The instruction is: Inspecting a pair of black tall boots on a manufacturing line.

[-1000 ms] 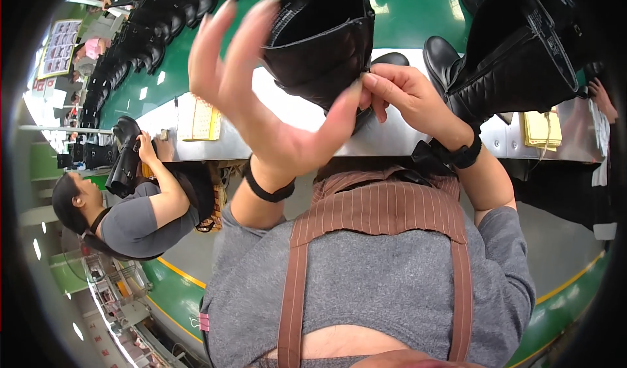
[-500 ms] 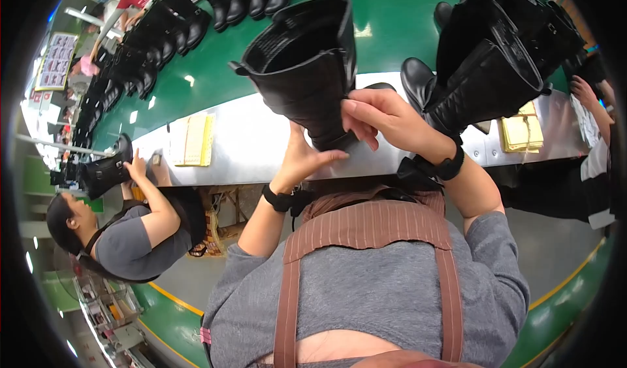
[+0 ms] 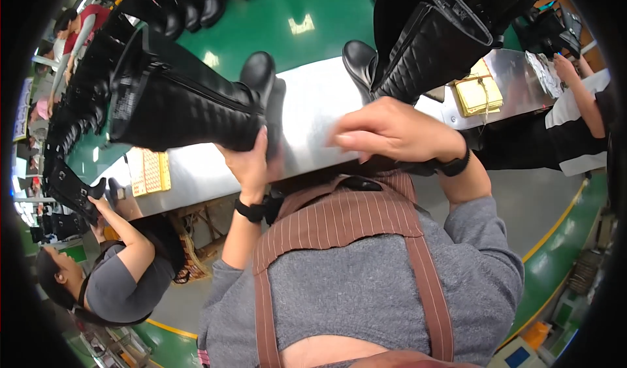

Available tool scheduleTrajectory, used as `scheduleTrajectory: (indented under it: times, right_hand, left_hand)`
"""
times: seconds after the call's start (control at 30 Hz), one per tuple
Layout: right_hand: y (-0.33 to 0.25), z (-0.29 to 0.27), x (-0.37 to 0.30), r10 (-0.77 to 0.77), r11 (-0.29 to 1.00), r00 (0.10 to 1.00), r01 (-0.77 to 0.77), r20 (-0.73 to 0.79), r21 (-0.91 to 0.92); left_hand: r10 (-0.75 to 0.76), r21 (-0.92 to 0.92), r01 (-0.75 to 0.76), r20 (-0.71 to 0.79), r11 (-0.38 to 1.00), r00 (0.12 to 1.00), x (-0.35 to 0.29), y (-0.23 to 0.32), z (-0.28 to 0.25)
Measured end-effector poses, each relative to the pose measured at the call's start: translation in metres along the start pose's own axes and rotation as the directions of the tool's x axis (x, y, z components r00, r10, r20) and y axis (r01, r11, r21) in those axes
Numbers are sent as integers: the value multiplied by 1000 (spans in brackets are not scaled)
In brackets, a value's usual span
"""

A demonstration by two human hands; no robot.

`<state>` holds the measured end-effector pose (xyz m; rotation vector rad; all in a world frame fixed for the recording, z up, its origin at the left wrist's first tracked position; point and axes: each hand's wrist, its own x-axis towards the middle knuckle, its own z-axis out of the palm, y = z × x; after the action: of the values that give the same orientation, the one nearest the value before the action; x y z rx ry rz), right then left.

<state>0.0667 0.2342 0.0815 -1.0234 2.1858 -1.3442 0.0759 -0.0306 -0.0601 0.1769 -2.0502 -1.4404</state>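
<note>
Observed at the bench: a tall boot [image 3: 189,103], black, smooth and leather-like, is held tilted over the near edge of the work surface, its wide shaft opening turned to the wearer's left and its rounded, glossy toe pointing away. A zip [image 3: 204,86] runs lengthwise up the shaft, and the material creases into soft folds toward the ankle. The left hand [image 3: 247,167] is closed around the ankle of this boot, thumb laid along it, the other fingers partly hidden. The right hand [image 3: 395,131] is apart from the boot, above the metal, its fingers bent and drawn close together; they are blurred, and I cannot tell whether they pinch anything. Just beyond it stands a second boot [image 3: 415,54], its shaft leaning right and showing a quilted, ridged texture. The surface is a strip of shiny bare metal [image 3: 313,110] bordering a glossy green tabletop [image 3: 313,45] that reflects the lights. A string-tied yellow paper bundle [image 3: 480,95] lies on the metal to the right. More black boots [image 3: 186,5] line the table's far left. A seated co-worker [image 3: 124,283] at left handles another boot. The grey floor [image 3: 539,195] carries a curved yellow line.
</note>
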Motion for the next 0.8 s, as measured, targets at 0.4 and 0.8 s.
scheduleTrajectory:
  times: [0.4, 0.8]
  right_hand:
    - [149, 10, -64, 251, 959, 755, -278, -605, 51]
    - [149, 5, -55, 343, 924, 768, -170, -541, 344]
  left_hand:
    - [597, -38, -598, -43, 800, 801, -8, 7, -12]
    - [-343, 118, 620, 904, 776, 257, -9, 24, 148]
